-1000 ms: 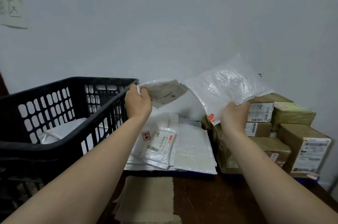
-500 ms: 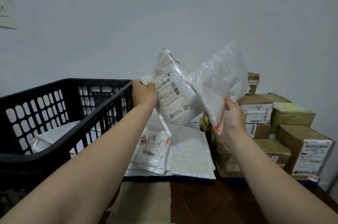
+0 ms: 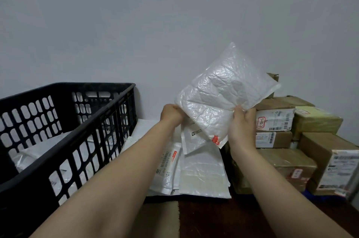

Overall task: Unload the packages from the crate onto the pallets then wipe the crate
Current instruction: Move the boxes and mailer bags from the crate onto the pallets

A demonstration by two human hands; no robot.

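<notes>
Above the stacked mailers [image 3: 202, 175], left hand [image 3: 172, 114] grips a white bubble mailer [image 3: 219, 97] at its 9 o'clock edge, right hand [image 3: 242, 127] its 4 o'clock edge; black crate [image 3: 87, 127] stands at 9 o'clock.

A plain pale wall [image 3: 136, 24] rises behind a dark wooden table [image 3: 223, 218].

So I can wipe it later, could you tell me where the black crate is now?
In the head view the crate sits on the left, beside the pile of white packages and left of the left hand.
</notes>
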